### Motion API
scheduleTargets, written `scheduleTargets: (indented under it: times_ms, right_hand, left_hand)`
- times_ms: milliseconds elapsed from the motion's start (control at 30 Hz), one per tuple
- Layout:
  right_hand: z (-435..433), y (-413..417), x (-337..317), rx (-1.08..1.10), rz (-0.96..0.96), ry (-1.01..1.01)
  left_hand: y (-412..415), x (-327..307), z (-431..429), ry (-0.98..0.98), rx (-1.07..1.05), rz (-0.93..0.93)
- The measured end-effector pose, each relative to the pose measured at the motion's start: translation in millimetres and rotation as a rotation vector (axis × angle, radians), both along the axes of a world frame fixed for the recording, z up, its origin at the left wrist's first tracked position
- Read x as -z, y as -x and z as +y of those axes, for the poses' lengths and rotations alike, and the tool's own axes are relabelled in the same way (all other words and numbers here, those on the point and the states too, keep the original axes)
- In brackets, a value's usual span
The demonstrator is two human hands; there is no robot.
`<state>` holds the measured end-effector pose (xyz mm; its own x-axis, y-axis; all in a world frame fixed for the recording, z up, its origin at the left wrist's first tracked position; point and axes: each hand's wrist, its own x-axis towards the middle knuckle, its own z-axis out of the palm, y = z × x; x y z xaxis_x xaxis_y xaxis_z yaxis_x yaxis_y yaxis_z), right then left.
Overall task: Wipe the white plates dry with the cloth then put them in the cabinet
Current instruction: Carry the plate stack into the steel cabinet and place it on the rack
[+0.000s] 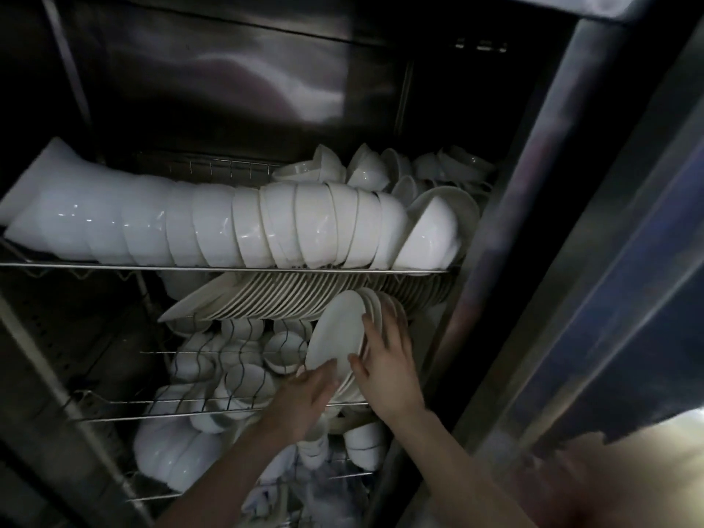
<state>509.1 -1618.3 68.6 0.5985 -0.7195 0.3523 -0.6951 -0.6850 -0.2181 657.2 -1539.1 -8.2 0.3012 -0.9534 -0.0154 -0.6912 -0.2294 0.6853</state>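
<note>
A small stack of white plates [337, 329] stands on edge at the right end of the cabinet's middle wire rack [213, 411]. My left hand [304, 398] holds the stack's lower rim from below, fingers curled under the front plate. My right hand [386, 356] grips the stack from the right, thumb on the front plate's face and fingers spread over the edges behind. No cloth is in view.
A long row of white plates [289, 295] leans behind the stack. White bowls [213, 226] fill the upper rack, small bowls [244, 371] lie in the middle and lower racks. The steel cabinet door frame [533, 261] stands close on the right.
</note>
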Motion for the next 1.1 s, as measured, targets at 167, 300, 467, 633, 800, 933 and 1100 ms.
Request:
scheduleTargets:
  times_ms: [167,300,467,633,800,933,1100]
  right_hand:
    - [2.8,7.2,-3.1,-0.024,-0.049,-0.120]
    - [11.5,12.1,1.5,-0.046,-0.069,-0.184]
    - [27.6,24.8,5.7,-0.090,-0.027,-0.188]
    - [47.3,56.7,6.7,-0.145,-0.035,-0.129]
    - [78.3,107.9,9.0,-0.046,0.107,-0.216]
    - [119.2,171.9,22.9,0.209,0.277,-0.332]
    - [224.5,268.3,45.6,0.628,0.273,-0.483]
  left_hand:
    - [16.7,-13.4,7.2,0.036,-0.033,-0.020]
    - [23.5,-21.5,14.2,0.021,0.005,-0.119]
    - [24.7,-27.3,36.7,-0.045,-0.039,-0.340]
    - [27.5,-32.9,57.9,0.003,0.013,-0.528]
    - [48.2,-31.8,60.2,0.072,0.140,-0.608]
    - [86.7,-20.3,57.3,0.112,0.385,-0.604]
    - [174.6,-13.3,70.1,0.151,0.770,-0.562]
